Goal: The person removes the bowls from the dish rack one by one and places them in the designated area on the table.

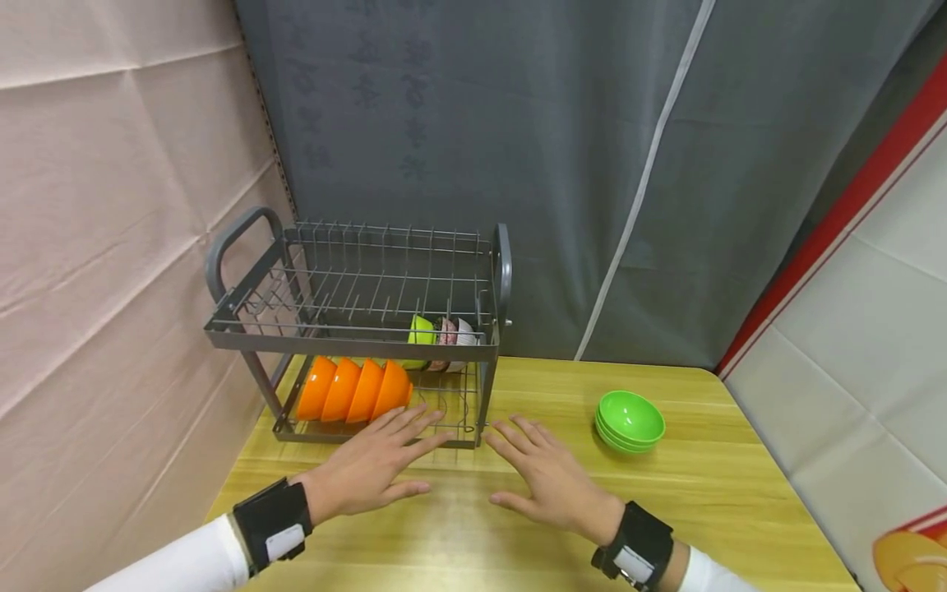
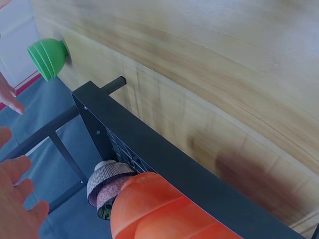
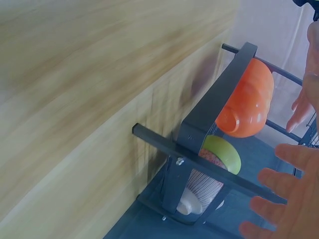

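Note:
My left hand [image 1: 373, 464] is held palm down with spread, straight fingers in front of the dish rack [image 1: 348, 339], its fingertips overlapping the lower front bar in the head view. To its right, my right hand [image 1: 551, 477] is spread the same way, holding nothing. On the rack's lower tier, several orange bowls [image 1: 318, 388] lean in a nested row at the left. Behind them stand a lime-green bowl [image 1: 421, 330], a pink patterned bowl [image 3: 212, 158] and a white ribbed bowl [image 2: 107, 174]. A small stack of green bowls [image 1: 630, 419] sits upright on the table, right of the rack.
The wooden table [image 1: 710, 493] runs back to a grey curtain [image 1: 562, 164]. A pale cloth wall [image 1: 126, 247] closes in the left side, near the rack's handle. At the right stands a white panel [image 1: 866, 304] with a red edge.

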`<state>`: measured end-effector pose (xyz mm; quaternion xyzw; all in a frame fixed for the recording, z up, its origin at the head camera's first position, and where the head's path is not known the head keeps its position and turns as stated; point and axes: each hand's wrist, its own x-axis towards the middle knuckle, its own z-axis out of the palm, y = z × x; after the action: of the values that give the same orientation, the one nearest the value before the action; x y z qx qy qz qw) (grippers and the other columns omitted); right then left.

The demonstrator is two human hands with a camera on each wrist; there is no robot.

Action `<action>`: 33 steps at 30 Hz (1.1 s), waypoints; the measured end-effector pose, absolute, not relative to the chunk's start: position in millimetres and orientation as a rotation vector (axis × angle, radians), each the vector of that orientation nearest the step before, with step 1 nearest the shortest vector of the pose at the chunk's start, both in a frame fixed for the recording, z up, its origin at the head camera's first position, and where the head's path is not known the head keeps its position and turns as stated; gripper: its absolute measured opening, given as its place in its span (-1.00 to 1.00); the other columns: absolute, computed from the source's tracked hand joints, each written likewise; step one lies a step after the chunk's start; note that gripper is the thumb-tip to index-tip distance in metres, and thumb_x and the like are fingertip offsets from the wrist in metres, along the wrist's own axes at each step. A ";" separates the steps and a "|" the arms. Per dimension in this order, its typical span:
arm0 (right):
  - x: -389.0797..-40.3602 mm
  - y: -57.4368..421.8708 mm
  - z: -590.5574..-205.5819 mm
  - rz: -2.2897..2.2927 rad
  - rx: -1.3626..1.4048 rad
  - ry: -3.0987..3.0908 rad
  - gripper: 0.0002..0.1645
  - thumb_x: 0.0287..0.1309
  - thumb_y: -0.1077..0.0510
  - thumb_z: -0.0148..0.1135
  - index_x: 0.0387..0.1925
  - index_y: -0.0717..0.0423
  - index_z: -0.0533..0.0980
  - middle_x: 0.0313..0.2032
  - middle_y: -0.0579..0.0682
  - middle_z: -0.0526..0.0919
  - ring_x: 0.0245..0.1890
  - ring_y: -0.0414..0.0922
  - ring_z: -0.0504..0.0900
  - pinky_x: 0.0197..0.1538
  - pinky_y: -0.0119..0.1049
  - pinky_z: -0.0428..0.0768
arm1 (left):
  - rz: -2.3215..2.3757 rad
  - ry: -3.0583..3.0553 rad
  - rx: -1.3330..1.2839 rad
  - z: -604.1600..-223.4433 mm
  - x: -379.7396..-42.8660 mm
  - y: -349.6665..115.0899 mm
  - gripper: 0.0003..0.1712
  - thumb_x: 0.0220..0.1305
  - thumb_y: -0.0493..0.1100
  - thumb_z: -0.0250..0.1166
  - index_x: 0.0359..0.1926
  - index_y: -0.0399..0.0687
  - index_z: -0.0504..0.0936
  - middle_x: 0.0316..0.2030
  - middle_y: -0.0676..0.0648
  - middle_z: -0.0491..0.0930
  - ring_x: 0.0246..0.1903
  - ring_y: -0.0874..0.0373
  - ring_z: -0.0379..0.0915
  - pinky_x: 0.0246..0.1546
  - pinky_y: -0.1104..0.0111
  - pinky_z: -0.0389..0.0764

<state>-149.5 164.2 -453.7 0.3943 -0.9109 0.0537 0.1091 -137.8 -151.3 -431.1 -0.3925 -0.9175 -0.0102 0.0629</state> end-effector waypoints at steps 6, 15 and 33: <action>-148.6 156.7 -452.3 0.197 1.188 -2.680 -0.04 0.30 -0.56 -0.10 0.54 -0.18 0.20 0.53 0.01 0.28 0.51 0.14 0.29 0.50 0.13 0.34 | -0.023 -2.757 -1.178 -432.8 -137.4 -155.6 -0.19 0.48 0.43 -0.14 0.57 0.19 0.20 0.58 -0.10 0.10 0.56 -0.13 0.06 0.55 -0.05 0.20; -149.7 150.9 -452.5 0.217 1.213 -2.666 -0.03 0.31 -0.56 -0.11 0.53 -0.11 0.22 0.51 0.06 0.31 0.50 0.15 0.29 0.49 0.14 0.35 | -0.043 -2.770 -1.146 -435.1 -136.5 -166.1 -0.19 0.47 0.42 -0.10 0.58 0.21 0.16 0.58 -0.11 0.12 0.55 -0.16 0.09 0.51 -0.10 0.25; -147.8 132.5 -449.8 0.184 1.251 -2.702 -0.04 0.30 -0.58 -0.14 0.55 -0.20 0.17 0.56 0.01 0.19 0.55 0.13 0.22 0.53 0.13 0.29 | -0.062 -2.793 -1.063 -438.8 -134.2 -179.4 -0.22 0.48 0.40 -0.08 0.54 0.17 0.25 0.56 -0.12 0.17 0.53 -0.18 0.11 0.48 -0.13 0.29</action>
<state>-147.8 132.5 -449.8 0.4182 -0.9028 0.0613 0.0791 -134.2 -179.4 -438.8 -0.3545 -0.9317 -0.0207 0.0763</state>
